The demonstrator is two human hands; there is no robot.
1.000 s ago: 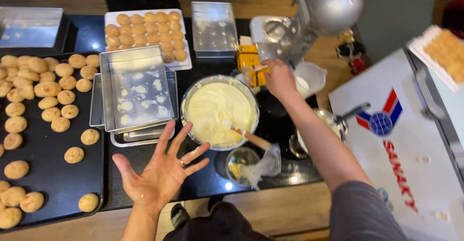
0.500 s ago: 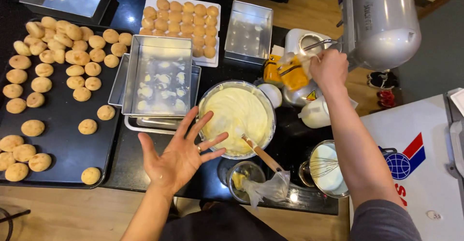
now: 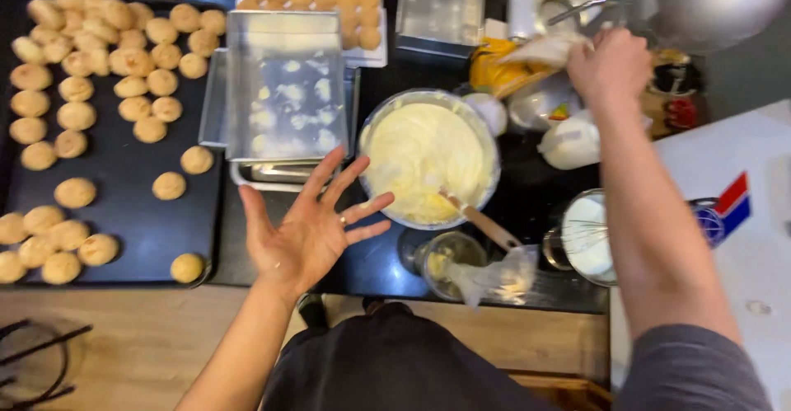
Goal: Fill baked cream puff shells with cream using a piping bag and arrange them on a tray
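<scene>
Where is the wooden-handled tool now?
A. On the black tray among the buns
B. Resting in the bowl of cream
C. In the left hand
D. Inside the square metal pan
B: the tool leans in the bowl of cream with its handle over the rim, while the left hand is open, palm up and empty.

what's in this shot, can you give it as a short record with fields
setting: black worktop crowded with baking gear
left hand: left hand open, palm up, fingers spread, holding nothing, above the worktop beside the bowl of cream
right hand: right hand reaching far back, fingers on a white bag; grip unclear
bowl of cream: bowl of cream, a wooden-handled tool resting in it
stacked metal pans: stacked metal pans left of the bowl
black tray: black tray of round baked buns
whisk pot: whisk pot at right
</scene>
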